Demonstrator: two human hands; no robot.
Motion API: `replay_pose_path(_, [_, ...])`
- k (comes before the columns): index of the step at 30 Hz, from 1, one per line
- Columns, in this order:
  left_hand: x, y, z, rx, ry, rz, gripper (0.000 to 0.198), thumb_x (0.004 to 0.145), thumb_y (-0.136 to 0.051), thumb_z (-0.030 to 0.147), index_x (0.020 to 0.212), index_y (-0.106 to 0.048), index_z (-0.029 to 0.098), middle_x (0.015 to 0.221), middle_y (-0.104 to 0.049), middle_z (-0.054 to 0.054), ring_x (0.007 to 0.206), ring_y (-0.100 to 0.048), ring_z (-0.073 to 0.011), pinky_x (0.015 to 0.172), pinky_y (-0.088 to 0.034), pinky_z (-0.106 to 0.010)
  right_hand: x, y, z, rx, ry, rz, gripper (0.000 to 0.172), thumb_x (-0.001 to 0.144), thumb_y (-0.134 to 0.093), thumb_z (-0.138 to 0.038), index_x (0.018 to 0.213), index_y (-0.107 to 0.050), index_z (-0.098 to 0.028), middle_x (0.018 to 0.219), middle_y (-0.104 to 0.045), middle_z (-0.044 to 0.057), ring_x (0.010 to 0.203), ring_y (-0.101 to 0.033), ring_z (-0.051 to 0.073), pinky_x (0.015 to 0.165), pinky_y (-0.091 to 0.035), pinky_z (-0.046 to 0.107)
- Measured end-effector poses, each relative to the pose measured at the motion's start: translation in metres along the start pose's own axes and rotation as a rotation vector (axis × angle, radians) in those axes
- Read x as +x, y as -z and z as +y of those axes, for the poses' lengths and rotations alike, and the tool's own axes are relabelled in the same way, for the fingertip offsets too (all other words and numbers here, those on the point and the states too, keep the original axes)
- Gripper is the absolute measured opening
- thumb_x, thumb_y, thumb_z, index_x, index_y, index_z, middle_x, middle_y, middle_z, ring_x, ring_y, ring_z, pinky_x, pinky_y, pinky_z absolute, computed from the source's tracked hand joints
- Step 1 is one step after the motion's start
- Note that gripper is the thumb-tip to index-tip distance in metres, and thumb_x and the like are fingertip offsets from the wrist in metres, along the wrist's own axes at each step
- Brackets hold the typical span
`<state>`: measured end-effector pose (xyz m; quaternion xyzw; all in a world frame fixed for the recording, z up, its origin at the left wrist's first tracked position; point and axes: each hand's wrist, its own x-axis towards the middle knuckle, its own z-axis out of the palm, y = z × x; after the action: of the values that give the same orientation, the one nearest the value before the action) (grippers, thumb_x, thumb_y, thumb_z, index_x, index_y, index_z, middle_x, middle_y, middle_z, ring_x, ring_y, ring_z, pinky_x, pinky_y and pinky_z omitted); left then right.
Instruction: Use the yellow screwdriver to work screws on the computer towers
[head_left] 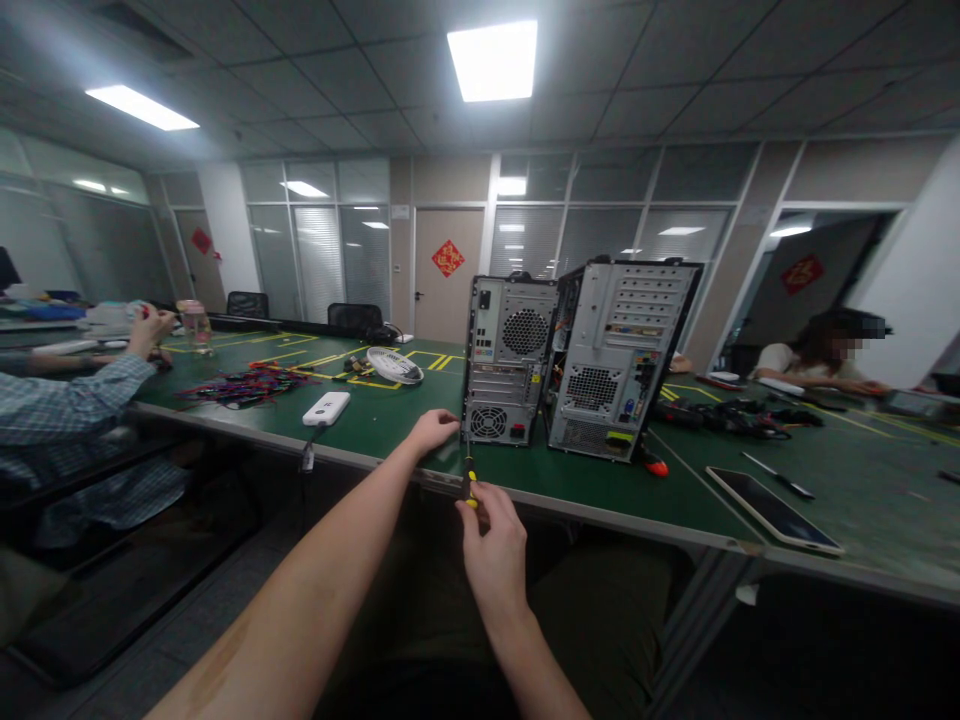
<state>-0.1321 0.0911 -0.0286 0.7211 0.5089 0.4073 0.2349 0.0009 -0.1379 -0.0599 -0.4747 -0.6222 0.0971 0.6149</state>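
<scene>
screwdriver in our right hand, its handle pinched by the fingers, points up at the lower left corner of the left tower, which stands near the worktop's front edge. our left hand is at that tower's side; we cannot tell whether its fingers press it. we judge the work underway: rear grilles are in place, screws left uncounted. the right tower crowds one side; room opens leftward to a white device.
</scene>
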Motion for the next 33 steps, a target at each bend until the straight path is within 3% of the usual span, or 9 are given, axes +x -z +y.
replay_pose_path(4, [-0.0008, 0.0005, 0.0022, 0.013, 0.004, 0.001, 0.022, 0.083, -0.065, 0.026, 0.099, -0.078, 0.016, 0.101, -0.08, -0.007, 0.096, -0.073, -0.0216, 0.089, -0.054, -0.026, -0.001, -0.0001, 0.0016, -0.071, 0.034, 0.006, 0.03, 0.094, -0.056, -0.019, 0.115, -0.077, -0.021, 0.124, -0.069, 0.012, 0.114, -0.067, 0.025, 0.103, -0.053, 0.039])
replay_pose_path(14, [-0.0039, 0.0028, 0.0053, 0.008, -0.002, -0.007, 0.023, 0.083, -0.066, 0.026, 0.1, -0.078, 0.016, 0.104, -0.08, -0.008, 0.1, -0.073, -0.0223, 0.092, -0.053, -0.027, -0.0005, -0.0007, 0.0013, -0.007, -0.029, -0.025, 0.02, 0.093, -0.062, -0.025, 0.109, -0.072, -0.019, 0.116, -0.07, 0.012, 0.104, -0.068, 0.025, 0.09, -0.058, 0.037])
replay_pose_path(20, [-0.0025, 0.001, 0.0027, -0.006, -0.005, 0.002, 0.023, 0.083, -0.066, 0.027, 0.099, -0.078, 0.016, 0.103, -0.08, -0.008, 0.099, -0.073, -0.0227, 0.092, -0.053, -0.028, -0.0026, 0.0013, 0.0017, -0.105, -0.005, -0.043, 0.03, 0.094, -0.055, -0.017, 0.116, -0.075, -0.019, 0.127, -0.067, 0.013, 0.116, -0.066, 0.027, 0.106, -0.051, 0.042])
replay_pose_path(33, [-0.0004, 0.0001, 0.0021, -0.014, 0.009, -0.018, 0.025, 0.083, -0.064, 0.024, 0.102, -0.077, 0.014, 0.105, -0.079, -0.009, 0.099, -0.073, -0.0222, 0.09, -0.053, -0.027, -0.0014, -0.0009, 0.001, -0.043, 0.009, -0.014, 0.032, 0.097, -0.051, -0.02, 0.12, -0.072, -0.017, 0.126, -0.069, 0.014, 0.117, -0.066, 0.026, 0.104, -0.053, 0.04])
